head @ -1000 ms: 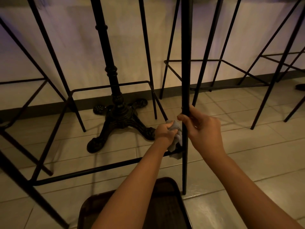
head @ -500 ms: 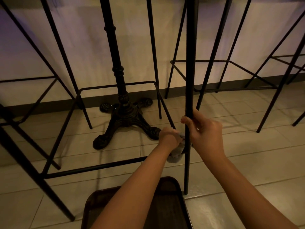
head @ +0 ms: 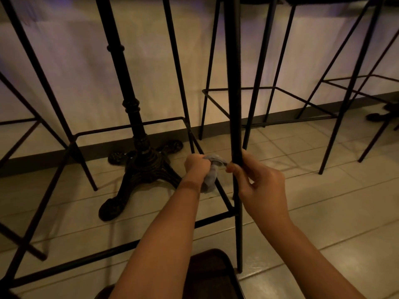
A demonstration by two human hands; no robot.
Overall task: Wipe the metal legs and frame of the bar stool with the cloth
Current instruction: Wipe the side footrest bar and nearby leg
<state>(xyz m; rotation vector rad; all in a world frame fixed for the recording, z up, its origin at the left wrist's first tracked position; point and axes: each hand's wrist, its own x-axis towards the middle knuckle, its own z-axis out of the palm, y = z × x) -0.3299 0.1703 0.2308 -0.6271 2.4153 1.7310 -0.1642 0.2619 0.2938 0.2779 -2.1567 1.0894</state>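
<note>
The bar stool has thin black metal legs; its near leg point(head: 234, 87) runs down the middle of the view to the tiled floor. A black footrest bar point(head: 224, 197) joins that leg low down. My right hand point(head: 259, 182) is wrapped around the near leg just above the footrest joint. My left hand point(head: 197, 167) grips a crumpled grey cloth point(head: 212, 173) and presses it on the side footrest bar, just left of the leg. Part of the cloth hangs below my fist.
An ornate black cast-iron table base point(head: 138, 156) stands on the floor at left behind the stool frame. More black stools point(head: 336, 108) line the white wall. A dark brown seat point(head: 213, 275) lies under my arms at the bottom edge.
My left hand and the cloth moved up along the side footrest bar, away from the joint with the near leg. The cloth shows more. My right hand keeps its hold on the leg.
</note>
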